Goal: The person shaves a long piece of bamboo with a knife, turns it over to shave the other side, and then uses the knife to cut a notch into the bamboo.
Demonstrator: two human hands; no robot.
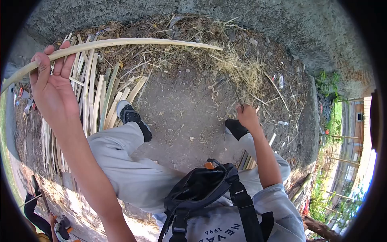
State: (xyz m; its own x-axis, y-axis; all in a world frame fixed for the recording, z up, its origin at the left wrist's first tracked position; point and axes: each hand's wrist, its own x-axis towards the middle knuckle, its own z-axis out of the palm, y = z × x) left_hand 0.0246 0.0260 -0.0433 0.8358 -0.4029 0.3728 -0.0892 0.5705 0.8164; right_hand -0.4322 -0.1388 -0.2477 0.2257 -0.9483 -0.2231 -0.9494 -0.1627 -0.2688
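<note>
Bare ground point(181, 105) fills the middle of the frame, bounded by a rough grey wall point(278, 24) along the top and upper right. Light grey trousers point(133, 169) cover the wearer's legs, set wide apart across the lower half. A pile of split strips point(94, 88), pale with a few greenish, lies on the ground at left, beside one dark shoe point(134, 117). An open black bag point(201, 183) with buckled straps rests at the wearer's waist, lower centre. The long pale strip point(133, 41) — slightly bowed — runs from the left edge across the upper left, its narrow end above a tangle of straw-coloured shavings point(242, 68) at upper centre-right. Another person point(40, 209), partly visible, is at lower left. The left hand point(59, 92), palm showing, holds the long pale strip at upper left: the thumb lies against it, the other fingers somewhat spread behind. The right hand point(248, 117), right of centre, has its fingers curled closed around a slender dark tool point(239, 97), which points up toward the shavings; its exact type is unclear. Small whitish scraps point(283, 122) dot the ground at right.
</note>
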